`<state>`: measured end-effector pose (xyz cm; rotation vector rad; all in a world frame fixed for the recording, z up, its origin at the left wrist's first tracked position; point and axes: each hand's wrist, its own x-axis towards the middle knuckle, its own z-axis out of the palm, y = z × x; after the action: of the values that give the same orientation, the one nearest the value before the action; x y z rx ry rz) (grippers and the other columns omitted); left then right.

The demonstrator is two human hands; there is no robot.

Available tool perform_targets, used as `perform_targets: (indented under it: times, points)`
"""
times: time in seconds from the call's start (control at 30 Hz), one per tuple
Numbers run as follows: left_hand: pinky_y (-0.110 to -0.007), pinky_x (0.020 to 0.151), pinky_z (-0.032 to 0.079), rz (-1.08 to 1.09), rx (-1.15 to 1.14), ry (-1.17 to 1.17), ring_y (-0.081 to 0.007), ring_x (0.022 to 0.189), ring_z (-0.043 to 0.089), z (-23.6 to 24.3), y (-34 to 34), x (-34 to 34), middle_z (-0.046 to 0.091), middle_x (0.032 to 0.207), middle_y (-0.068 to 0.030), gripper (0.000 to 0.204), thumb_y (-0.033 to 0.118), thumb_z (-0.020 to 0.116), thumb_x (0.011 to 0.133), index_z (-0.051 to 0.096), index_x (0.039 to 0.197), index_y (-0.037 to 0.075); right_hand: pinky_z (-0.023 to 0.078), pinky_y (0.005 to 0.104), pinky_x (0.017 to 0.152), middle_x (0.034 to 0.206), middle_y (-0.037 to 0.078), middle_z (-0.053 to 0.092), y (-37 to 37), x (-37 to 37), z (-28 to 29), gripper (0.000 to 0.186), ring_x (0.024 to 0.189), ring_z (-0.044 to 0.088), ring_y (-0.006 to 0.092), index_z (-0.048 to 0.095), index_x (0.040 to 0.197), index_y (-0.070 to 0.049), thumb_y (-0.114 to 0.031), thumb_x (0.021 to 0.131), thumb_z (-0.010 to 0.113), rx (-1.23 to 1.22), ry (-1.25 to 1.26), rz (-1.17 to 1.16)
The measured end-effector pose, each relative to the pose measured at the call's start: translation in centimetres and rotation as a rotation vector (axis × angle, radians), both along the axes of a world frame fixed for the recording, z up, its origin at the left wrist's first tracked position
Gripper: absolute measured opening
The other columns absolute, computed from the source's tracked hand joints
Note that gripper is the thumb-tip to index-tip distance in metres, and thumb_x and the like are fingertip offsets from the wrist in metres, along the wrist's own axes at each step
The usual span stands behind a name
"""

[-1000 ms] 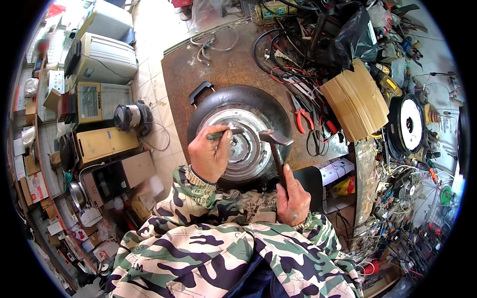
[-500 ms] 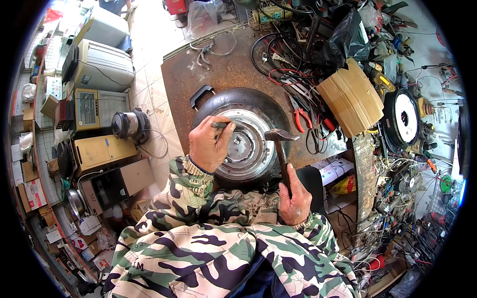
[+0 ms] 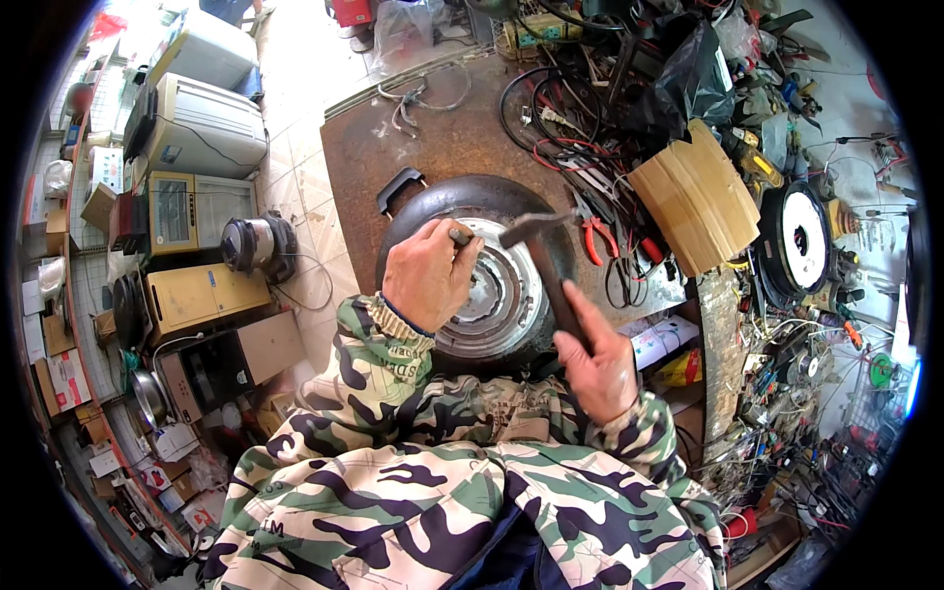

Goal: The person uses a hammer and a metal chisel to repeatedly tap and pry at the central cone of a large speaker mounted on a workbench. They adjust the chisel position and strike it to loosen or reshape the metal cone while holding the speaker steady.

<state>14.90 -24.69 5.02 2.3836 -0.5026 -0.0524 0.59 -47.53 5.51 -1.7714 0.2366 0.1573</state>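
left hand [image 3: 430,278]: fingers pinched closed on a short, dark metal rod [image 3: 460,236], held between thumb and fingertips. right hand [image 3: 599,373]: fingers curled snugly around the shaft of a dark, metal-headed hammer [image 3: 554,275], head beyond the fingertips. round black pan with silvery, ringed centre [image 3: 514,293]: beneath the left fingers.

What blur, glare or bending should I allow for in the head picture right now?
In the head view, the hammer looks smeared, perhaps motion blur; in the same view, the pan base carries shiny highlights, the floor toward the upper left is washed out, and the shelves at far left curve along the black rim.
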Motion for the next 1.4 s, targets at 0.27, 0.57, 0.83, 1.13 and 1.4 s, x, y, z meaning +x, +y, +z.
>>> perform_targets:
  times: [0.27,0.57,0.83,1.13,1.4]
  points:
    - [-0.041,0.066,0.057,0.049,-0.031,0.033,-0.0363,0.073,0.073,0.6,-0.1,-0.4,0.073,0.091,-0.0200,0.014,0.011,0.077,0.098,0.071,0.102,0.000,0.037,0.0226,0.043,0.076,0.003,0.061,-5.9,9.6,-0.4,0.064,0.047,0.047,0.0065,0.042,0.166,-0.007,-0.017,0.107,0.064,0.473,0.572,0.409]
    - [-0.038,0.065,0.057,0.110,-0.021,0.034,-0.0335,0.070,0.073,0.6,-0.1,-0.8,0.074,0.091,-0.0190,0.014,0.010,0.078,0.097,0.071,0.102,-0.001,0.039,0.0235,0.046,0.075,0.001,0.060,-7.4,11.1,-2.1,0.060,0.051,0.050,0.0063,0.046,0.165,-0.008,-0.014,0.107,0.062,0.465,0.534,0.408]
    - [-0.037,0.065,0.057,0.149,-0.038,0.059,-0.0298,0.069,0.073,0.6,0.0,-1.0,0.074,0.088,-0.0174,0.012,0.010,0.079,0.096,0.073,0.101,0.000,0.037,0.0239,0.045,0.074,0.000,0.058,-7.2,11.3,-1.7,0.061,0.050,0.048,0.0062,0.046,0.165,-0.008,-0.012,0.107,0.062,0.470,0.534,0.366]
    - [-0.035,0.066,0.058,0.143,-0.074,0.059,-0.0270,0.073,0.075,0.1,-0.1,-1.2,0.075,0.089,-0.0176,0.010,0.007,0.078,0.097,0.073,0.102,-0.001,0.050,0.0250,0.068,0.094,-0.001,0.066,-6.6,10.4,-1.7,0.060,0.077,0.058,0.0058,0.050,0.161,-0.002,-0.008,0.103,0.065,0.274,0.343,0.576]
    - [-0.034,0.070,0.059,0.405,-0.244,0.128,-0.0232,0.075,0.077,0.1,2.1,-1.7,0.077,0.088,-0.0156,0.012,0.011,0.079,0.097,0.076,0.103,0.000,0.044,0.0231,0.057,0.088,-0.003,0.061,-6.8,9.5,-0.3,0.057,0.067,0.051,0.0050,0.049,0.163,-0.007,-0.010,0.108,0.061,0.357,0.398,0.110]
